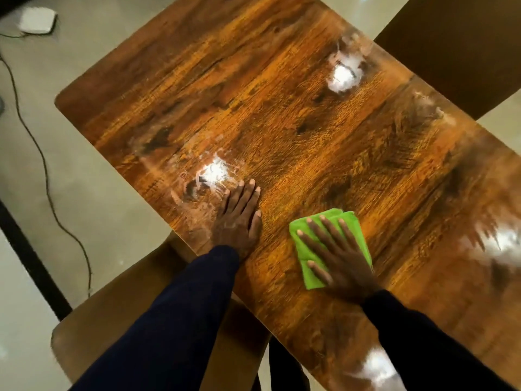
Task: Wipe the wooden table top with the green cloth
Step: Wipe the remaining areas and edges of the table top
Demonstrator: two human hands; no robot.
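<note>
The wooden table top [282, 114] fills most of the view, glossy, with bright light reflections and whitish smears. A folded green cloth [306, 253] lies on it near the front edge. My right hand [335, 255] presses flat on the cloth with fingers spread, covering its right half. My left hand [239, 218] rests flat on the bare wood to the left of the cloth, fingers together, holding nothing. Whitish streaks [211, 173] sit just beyond my left fingertips.
A wooden chair seat [112, 320] stands under the table's near left edge. Another dark chair [456, 43] is at the far right. A dark cable [42, 159] runs over the tiled floor on the left, with a white object [36, 19] at the top left.
</note>
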